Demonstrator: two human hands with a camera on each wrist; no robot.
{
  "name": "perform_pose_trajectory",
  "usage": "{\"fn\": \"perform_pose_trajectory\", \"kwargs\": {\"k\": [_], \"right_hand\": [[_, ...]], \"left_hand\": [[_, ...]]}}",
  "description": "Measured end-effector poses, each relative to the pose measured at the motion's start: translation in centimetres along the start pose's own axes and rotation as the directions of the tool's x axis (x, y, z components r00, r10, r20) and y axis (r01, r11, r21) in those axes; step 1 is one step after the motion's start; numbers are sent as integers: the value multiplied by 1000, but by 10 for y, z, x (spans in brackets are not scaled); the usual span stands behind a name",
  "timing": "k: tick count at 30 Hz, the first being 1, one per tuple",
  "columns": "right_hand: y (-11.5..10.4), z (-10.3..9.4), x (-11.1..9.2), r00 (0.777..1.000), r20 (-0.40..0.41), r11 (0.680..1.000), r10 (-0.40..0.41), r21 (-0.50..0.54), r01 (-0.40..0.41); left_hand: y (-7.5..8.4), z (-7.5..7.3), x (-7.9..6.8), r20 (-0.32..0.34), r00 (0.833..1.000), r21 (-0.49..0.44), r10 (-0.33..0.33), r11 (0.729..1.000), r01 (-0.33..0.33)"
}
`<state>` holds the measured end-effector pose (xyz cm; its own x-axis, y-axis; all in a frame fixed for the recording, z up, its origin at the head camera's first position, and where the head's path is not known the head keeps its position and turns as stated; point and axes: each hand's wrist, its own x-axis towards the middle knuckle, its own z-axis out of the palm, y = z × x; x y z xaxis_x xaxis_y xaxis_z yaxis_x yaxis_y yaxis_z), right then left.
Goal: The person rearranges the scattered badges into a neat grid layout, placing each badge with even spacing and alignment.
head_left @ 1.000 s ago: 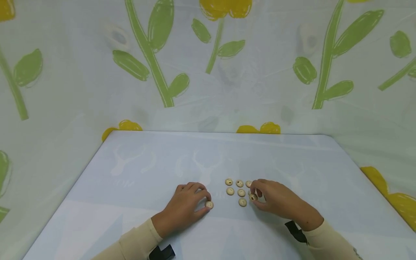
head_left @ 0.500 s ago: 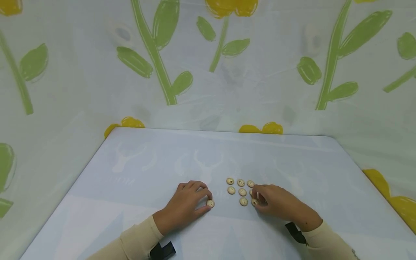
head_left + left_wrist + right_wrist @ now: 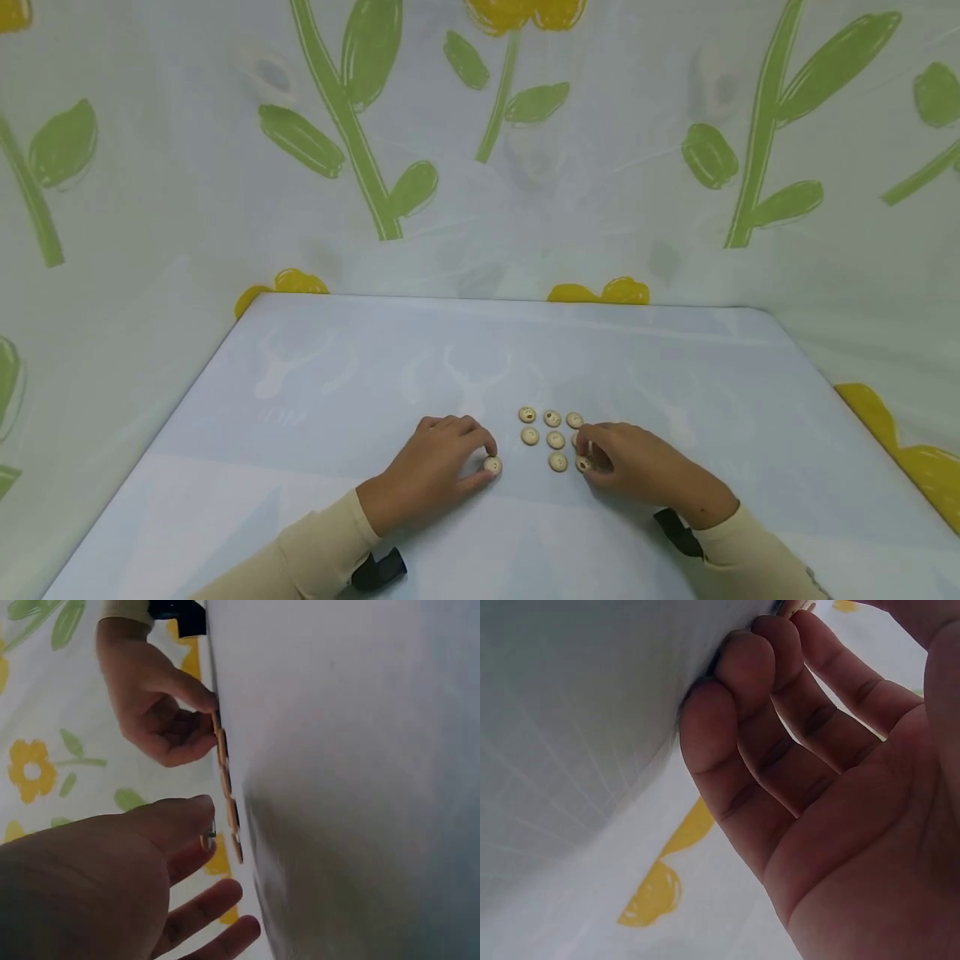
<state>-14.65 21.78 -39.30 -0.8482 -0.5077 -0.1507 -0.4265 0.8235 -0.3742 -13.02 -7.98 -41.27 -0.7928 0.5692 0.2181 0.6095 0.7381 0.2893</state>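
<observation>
Several round wooden buttons lie in short rows on the white table, including a top-row button (image 3: 527, 414) and a middle one (image 3: 555, 440). My right hand (image 3: 645, 468) pinches a button (image 3: 583, 463) by its edge at the right end of the nearest row, beside another button (image 3: 557, 462). Its fingers partly cover the right-hand button of the middle row. To the left of the rows, my left hand (image 3: 427, 471) holds a separate button (image 3: 492, 465) between thumb and index finger. In the left wrist view this button (image 3: 208, 840) shows edge-on, mostly hidden by the fingers.
The pale table (image 3: 300, 367) extends around both hands, its back edge against a hanging cloth (image 3: 615, 167) printed with flowers. Black straps (image 3: 378, 570) sit at the wrists under the sleeves.
My right hand has moved its button toward me, into line with the nearest row. My left hand has shifted slightly right with its button, closer to the rows.
</observation>
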Motion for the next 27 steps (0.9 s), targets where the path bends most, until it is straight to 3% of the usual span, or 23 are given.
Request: {"fn": "perform_pose_trajectory", "kwargs": {"k": [6,11,18,27], "right_hand": [[0,0,0,1000,1,1000,-7,2,7],[0,-1,-1,1000,-8,1000,-20,3,20],[-1,-5,-3,1000,-13,1000,-25,7,25],[-5,-9,-4,998,-66,1000,12,-16,-13]], "left_hand": [[9,-4,17,35,999,58,41,997,-43],[15,-1,28,95,995,104,27,994,-37],[24,3,36,114,993,159,38,986,-56],[32,8,44,135,990,161,24,986,-46]]}}
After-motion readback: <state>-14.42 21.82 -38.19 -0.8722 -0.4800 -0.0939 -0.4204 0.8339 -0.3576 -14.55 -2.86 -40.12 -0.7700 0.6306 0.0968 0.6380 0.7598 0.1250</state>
